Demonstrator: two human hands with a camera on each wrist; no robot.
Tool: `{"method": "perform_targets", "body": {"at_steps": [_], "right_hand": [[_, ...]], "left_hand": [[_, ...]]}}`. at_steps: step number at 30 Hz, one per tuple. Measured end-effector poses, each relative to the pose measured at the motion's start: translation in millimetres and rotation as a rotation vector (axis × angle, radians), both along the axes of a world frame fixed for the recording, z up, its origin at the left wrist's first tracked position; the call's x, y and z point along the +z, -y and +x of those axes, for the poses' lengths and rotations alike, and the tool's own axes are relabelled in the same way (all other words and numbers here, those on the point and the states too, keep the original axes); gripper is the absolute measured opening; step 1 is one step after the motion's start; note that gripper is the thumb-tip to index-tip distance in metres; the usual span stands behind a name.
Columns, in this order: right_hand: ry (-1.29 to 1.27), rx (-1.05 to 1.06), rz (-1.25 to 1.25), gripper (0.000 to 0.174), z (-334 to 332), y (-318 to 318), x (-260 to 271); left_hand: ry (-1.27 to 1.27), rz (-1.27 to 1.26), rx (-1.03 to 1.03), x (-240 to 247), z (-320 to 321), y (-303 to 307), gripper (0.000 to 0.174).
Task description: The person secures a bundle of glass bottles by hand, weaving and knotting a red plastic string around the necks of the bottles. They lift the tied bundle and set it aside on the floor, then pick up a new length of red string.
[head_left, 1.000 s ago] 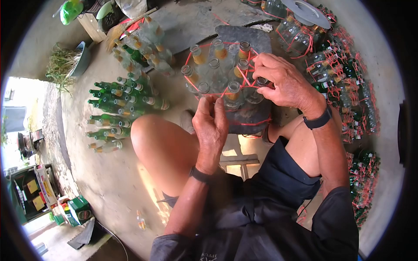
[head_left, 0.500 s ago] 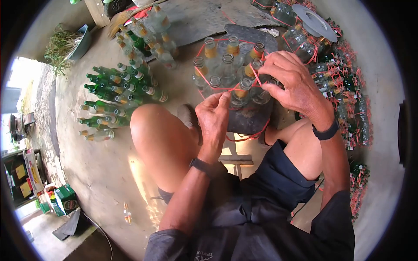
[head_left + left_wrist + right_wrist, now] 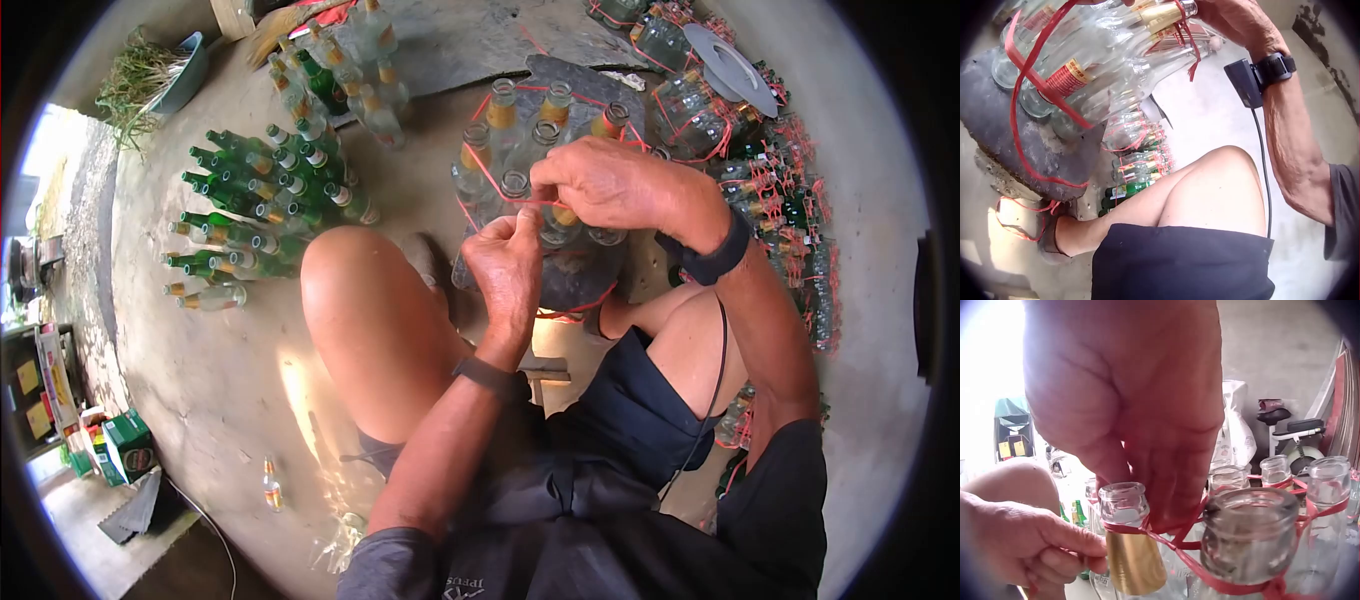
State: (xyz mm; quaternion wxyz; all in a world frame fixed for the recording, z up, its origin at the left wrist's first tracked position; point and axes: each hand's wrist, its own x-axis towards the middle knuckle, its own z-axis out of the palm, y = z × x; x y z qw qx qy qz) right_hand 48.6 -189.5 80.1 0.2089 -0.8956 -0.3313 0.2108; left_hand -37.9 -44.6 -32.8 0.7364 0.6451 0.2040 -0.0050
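A cluster of clear glass bottles (image 3: 503,112) stands upright on a dark slab (image 3: 575,275) between the person's knees. Red plastic twine (image 3: 484,172) runs around and between the bottle necks. The left hand (image 3: 507,262) is at the near side of the cluster, pinching the twine between thumb and forefinger. Close beside it, the right hand (image 3: 635,186) reaches over the necks with bent fingers, pinching the twine too. In the right wrist view, its fingertips are partly hidden behind a gold-labelled bottle neck (image 3: 1135,562), and twine crosses to a nearer clear neck (image 3: 1250,531).
Green bottles (image 3: 250,200) stand on the floor at left, more clear bottles (image 3: 375,115) behind them. Twine-bound bundles (image 3: 690,120) line the right wall, a grey ring-shaped lid (image 3: 730,70) on top. A lone bottle (image 3: 272,485) stands near the front left.
The right hand has moved left, from the right-hand bottle necks to just beside the left hand. The left hand keeps its pinch on the twine. The head view has shifted slightly.
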Motion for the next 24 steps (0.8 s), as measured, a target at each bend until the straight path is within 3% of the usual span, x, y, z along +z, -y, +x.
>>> {"method": "perform_targets", "body": {"at_steps": [4,7,11,13,19,24], "right_hand": [[-0.175,0.025,0.011,0.023,10.0,0.4,-4.4],[-0.16,0.066,-0.139,0.025,10.8,-3.8,-0.2],[-0.126,0.168,-0.133,0.021,15.3,-1.5,-4.9],[0.161,0.173,-0.082,0.022,7.8,-1.2,-5.4],[0.335,0.188,-0.242,0.016,-0.8,-6.6,5.9],[0.297,0.222,-0.348,0.012,0.7,-7.6,15.6]], "left_hand": [[-0.047,0.048,-0.007,1.0,0.6,2.9,0.047],[-0.055,0.041,0.001,6.2,0.7,3.5,0.048],[-0.043,0.018,0.001,4.7,-0.7,5.0,0.053],[-0.03,0.016,-0.009,5.7,-1.2,2.7,0.053],[-0.024,-0.018,-0.043,6.8,-5.3,2.6,0.049],[0.001,-0.057,-0.042,-1.1,-8.1,8.2,0.049]]}}
